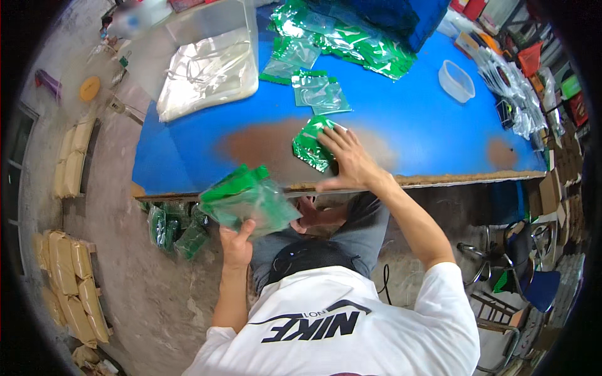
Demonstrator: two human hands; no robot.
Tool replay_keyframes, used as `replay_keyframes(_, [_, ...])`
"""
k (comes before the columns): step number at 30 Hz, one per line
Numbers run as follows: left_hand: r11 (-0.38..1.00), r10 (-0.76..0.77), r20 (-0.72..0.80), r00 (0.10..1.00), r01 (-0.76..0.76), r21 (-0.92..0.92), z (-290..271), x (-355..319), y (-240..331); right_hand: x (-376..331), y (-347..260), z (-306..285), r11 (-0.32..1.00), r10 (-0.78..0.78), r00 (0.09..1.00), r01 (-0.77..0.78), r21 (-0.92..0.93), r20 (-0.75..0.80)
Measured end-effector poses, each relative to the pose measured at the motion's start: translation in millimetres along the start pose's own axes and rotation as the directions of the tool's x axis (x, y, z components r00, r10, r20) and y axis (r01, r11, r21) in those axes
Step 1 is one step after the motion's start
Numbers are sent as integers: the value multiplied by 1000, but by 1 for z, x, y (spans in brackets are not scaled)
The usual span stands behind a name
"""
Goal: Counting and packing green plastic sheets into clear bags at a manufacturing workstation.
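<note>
My left hand [236,241] holds a small stack of green-and-clear plastic pouches [249,199] below the table's front edge. Flat on the blue table [407,131], my right hand [350,160] presses its fingers on one green pouch [311,145] lying on the worn brown patch near the front edge. Further back lie two clear pouches with green tops [320,93], and behind them a loose heap of green pouches [338,37].
A pile of clear plastic bags [210,72] lies at the table's back left. A clear plastic tub [456,80] stands at the right. More green pouches [172,229] lie on the floor under the table. Tan sacks [72,282] line the left floor. Chairs [527,263] stand at the right.
</note>
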State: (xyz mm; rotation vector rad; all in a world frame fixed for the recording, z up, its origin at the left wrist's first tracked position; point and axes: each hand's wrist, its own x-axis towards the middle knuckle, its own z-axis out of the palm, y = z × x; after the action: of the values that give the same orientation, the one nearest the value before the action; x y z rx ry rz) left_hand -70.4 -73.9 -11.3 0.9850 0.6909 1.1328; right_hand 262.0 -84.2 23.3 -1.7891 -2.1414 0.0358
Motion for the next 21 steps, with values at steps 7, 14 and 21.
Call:
replay_keyframes(7, [808, -333, 128, 934, 352, -473, -48, -8, -24, -22, -47, 0, 791, 142, 988, -75, 607, -63])
replay_keyframes(14, [809, -334, 301, 893, 435, -396, -10, 3, -17, -8, -82, -35, 322, 342, 824, -554, 767, 451])
replay_keyframes(21, [901, -390, 383, 837, 260, 348, 27, 17, 21, -5, -45, -12, 462, 198, 942, -335, 821, 273])
